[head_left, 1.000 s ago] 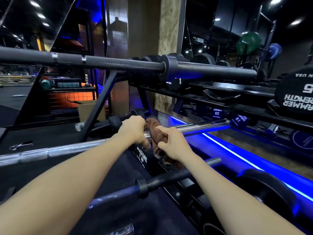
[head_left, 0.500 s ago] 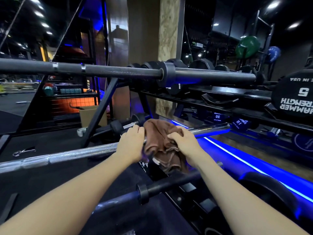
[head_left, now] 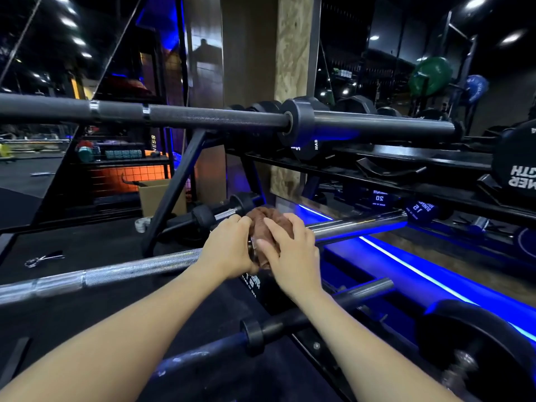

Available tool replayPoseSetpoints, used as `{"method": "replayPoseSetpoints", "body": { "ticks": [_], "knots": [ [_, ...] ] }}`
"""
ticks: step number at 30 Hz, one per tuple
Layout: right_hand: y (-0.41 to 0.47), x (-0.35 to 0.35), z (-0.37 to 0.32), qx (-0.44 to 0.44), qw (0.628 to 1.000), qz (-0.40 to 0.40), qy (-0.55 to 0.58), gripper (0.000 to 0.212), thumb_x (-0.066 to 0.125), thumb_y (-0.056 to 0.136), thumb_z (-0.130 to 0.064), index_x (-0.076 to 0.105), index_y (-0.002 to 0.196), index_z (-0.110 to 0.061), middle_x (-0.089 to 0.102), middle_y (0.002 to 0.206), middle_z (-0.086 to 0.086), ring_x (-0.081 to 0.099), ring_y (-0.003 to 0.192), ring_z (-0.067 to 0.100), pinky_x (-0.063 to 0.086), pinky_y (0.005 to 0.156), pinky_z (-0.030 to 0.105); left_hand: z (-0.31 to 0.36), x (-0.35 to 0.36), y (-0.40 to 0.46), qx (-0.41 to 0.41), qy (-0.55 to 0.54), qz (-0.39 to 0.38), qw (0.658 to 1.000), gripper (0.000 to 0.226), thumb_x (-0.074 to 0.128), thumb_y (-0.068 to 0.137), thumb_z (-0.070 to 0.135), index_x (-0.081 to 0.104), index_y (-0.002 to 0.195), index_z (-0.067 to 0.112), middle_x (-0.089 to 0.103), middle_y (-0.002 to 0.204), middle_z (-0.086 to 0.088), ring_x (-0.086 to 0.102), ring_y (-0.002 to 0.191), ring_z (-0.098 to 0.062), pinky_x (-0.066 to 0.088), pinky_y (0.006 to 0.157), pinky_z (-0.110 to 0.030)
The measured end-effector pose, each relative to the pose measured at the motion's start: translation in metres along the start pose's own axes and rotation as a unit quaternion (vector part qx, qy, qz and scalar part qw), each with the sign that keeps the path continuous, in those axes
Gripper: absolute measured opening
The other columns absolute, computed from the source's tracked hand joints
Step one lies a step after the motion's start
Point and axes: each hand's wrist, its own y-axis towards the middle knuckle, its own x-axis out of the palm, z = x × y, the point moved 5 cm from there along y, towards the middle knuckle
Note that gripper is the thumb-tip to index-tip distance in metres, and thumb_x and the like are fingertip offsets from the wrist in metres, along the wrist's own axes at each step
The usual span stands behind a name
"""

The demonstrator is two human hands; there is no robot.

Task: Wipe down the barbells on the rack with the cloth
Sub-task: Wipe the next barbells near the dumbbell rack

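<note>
A brown cloth (head_left: 262, 220) is bunched around the collar of the chrome barbell (head_left: 121, 271), which lies across the rack at mid height. My left hand (head_left: 230, 248) grips the bar at the collar, fingers curled against the cloth. My right hand (head_left: 290, 248) lies over the cloth and wraps it onto the bar, hiding most of it. The chrome sleeve (head_left: 359, 226) runs on to the right. A black barbell (head_left: 203, 116) rests on the top level. Below my arms lies a third dark barbell (head_left: 290, 320).
The black rack upright (head_left: 177, 187) slants down to the left of my hands. Dumbbells (head_left: 417, 207) and a round weight plate (head_left: 516, 166) sit on shelves to the right. A blue light strip (head_left: 420, 271) runs along the floor. A cardboard box (head_left: 158, 195) stands behind the rack.
The cloth, which hung loose under my right hand, is now bunched tightly around the collar. Both hands have closed in together on it.
</note>
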Motion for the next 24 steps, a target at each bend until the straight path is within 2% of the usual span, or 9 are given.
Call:
{"method": "replayPoseSetpoints", "body": {
  "ticks": [4, 7, 9, 12, 14, 17, 20, 22, 24],
  "knots": [
    [0.015, -0.006, 0.022, 0.005, 0.995, 0.045, -0.084, 0.037, 0.047, 0.095, -0.045, 0.052, 0.131, -0.039, 0.031, 0.146, -0.009, 0.033, 0.122, 0.026, 0.04, 0.094, 0.045, 0.003, -0.003, 0.002, -0.001, 0.008, -0.019, 1.0, 0.082, 0.085, 0.051, 0.038, 0.049, 0.122, 0.017, 0.049, 0.109, 0.001, 0.051, 0.103, -0.019, 0.048, 0.085, -0.034],
    [0.026, -0.017, 0.052, 0.086, 0.991, 0.04, -0.09, 0.037, 0.046, 0.097, -0.041, 0.049, 0.134, -0.039, 0.027, 0.148, -0.008, 0.029, 0.123, 0.027, 0.039, 0.096, 0.046, 0.003, -0.003, 0.004, -0.005, -0.002, -0.021, 1.0, 0.087, 0.085, 0.051, 0.04, 0.047, 0.127, 0.017, 0.05, 0.114, 0.002, 0.051, 0.106, -0.019, 0.046, 0.086, -0.032],
    [0.022, -0.019, 0.052, 0.108, 0.989, 0.041, -0.087, 0.04, 0.045, 0.098, -0.036, 0.043, 0.137, -0.043, 0.024, 0.149, -0.007, 0.027, 0.123, 0.029, 0.037, 0.096, 0.047, 0.003, -0.003, 0.005, -0.009, -0.004, -0.026, 1.0, 0.087, 0.086, 0.05, 0.041, 0.048, 0.126, 0.018, 0.053, 0.114, 0.002, 0.053, 0.104, -0.019, 0.044, 0.085, -0.031],
    [0.003, -0.001, 0.016, 0.049, 0.996, 0.03, -0.063, 0.044, 0.045, 0.096, -0.029, 0.04, 0.135, -0.049, 0.02, 0.15, -0.009, 0.024, 0.121, 0.029, 0.034, 0.096, 0.046, 0.001, -0.008, 0.008, -0.03, -0.021, -0.047, 0.998, 0.082, 0.086, 0.048, 0.042, 0.055, 0.119, 0.018, 0.06, 0.099, 0.004, 0.057, 0.094, -0.019, 0.043, 0.075, -0.027],
    [-0.005, 0.008, 0.002, 0.017, 0.999, 0.009, -0.044, 0.042, 0.043, 0.098, -0.029, 0.042, 0.135, -0.049, 0.017, 0.15, -0.011, 0.023, 0.12, 0.027, 0.034, 0.097, 0.044, 0.0, -0.011, 0.011, -0.041, -0.036, -0.066, 0.996, 0.075, 0.087, 0.046, 0.041, 0.06, 0.112, 0.017, 0.062, 0.09, 0.004, 0.059, 0.087, -0.018, 0.047, 0.073, -0.027],
    [0.001, 0.0, 0.004, -0.009, 0.999, -0.013, -0.043, 0.04, 0.042, 0.099, -0.03, 0.044, 0.136, -0.046, 0.02, 0.148, -0.011, 0.026, 0.118, 0.028, 0.037, 0.096, 0.044, 0.002, -0.015, 0.015, -0.042, -0.019, -0.094, 0.994, 0.07, 0.087, 0.045, 0.042, 0.065, 0.105, 0.013, 0.066, 0.093, -0.002, 0.061, 0.087, -0.021, 0.053, 0.077, -0.033],
    [0.002, -0.007, 0.003, -0.04, 0.997, -0.017, -0.066, 0.039, 0.043, 0.097, -0.028, 0.048, 0.134, -0.04, 0.029, 0.142, -0.009, 0.03, 0.113, 0.029, 0.041, 0.09, 0.044, 0.003, -0.015, 0.018, -0.046, -0.011, -0.11, 0.993, 0.068, 0.087, 0.044, 0.044, 0.066, 0.099, 0.011, 0.066, 0.09, -0.003, 0.06, 0.082, -0.019, 0.054, 0.072, -0.033],
    [-0.006, -0.009, 0.001, -0.056, 0.996, -0.009, -0.066, 0.038, 0.044, 0.095, -0.026, 0.054, 0.131, -0.034, 0.037, 0.136, -0.005, 0.034, 0.109, 0.031, 0.046, 0.083, 0.045, 0.005, -0.015, 0.02, -0.051, -0.007, -0.122, 0.991, 0.07, 0.088, 0.042, 0.044, 0.067, 0.1, 0.012, 0.068, 0.09, -0.003, 0.061, 0.081, -0.018, 0.055, 0.072, -0.033],
    [-0.013, -0.012, 0.002, -0.078, 0.995, 0.004, -0.062, 0.038, 0.046, 0.091, -0.026, 0.058, 0.127, -0.029, 0.043, 0.13, -0.002, 0.038, 0.104, 0.033, 0.049, 0.076, 0.047, 0.006, -0.016, 0.021, -0.056, -0.004, -0.135, 0.989, 0.074, 0.088, 0.044, 0.044, 0.066, 0.107, 0.012, 0.068, 0.097, -0.003, 0.062, 0.087, -0.019, 0.054, 0.077, -0.033]
  ]
}}
